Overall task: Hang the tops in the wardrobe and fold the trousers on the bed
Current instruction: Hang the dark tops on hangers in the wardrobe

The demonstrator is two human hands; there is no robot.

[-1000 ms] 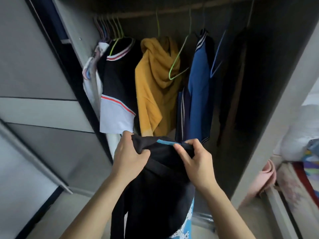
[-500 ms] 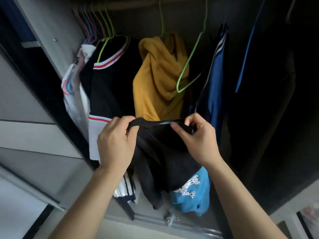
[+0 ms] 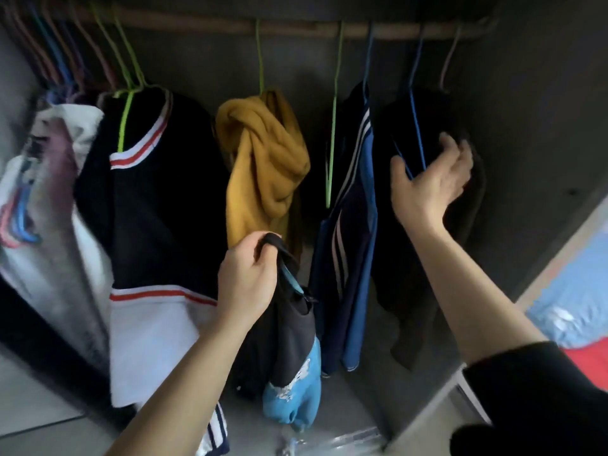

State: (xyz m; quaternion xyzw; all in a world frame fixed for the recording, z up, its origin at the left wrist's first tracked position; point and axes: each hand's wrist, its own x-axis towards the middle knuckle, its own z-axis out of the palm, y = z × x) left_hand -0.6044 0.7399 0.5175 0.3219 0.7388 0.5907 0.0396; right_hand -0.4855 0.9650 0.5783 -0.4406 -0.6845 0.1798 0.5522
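Change: your right hand [image 3: 431,182] has let go of the black top [image 3: 286,340] and gone up to 2 o'clock. Its fingers are spread and loosely curved at a blue hanger [image 3: 416,126], not closed on it.
Left hand [image 3: 246,278]: grips the top's collar alone.
Top: hangs at 6 o'clock, below the yellow hoodie [image 3: 263,159], not yet hung. Its long axis is vertical, collar toward 12, hem toward 6.
Judgement: you are fetching a hanger.

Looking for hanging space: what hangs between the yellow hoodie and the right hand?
Head view: an empty green hanger and a blue striped jacket hang there.
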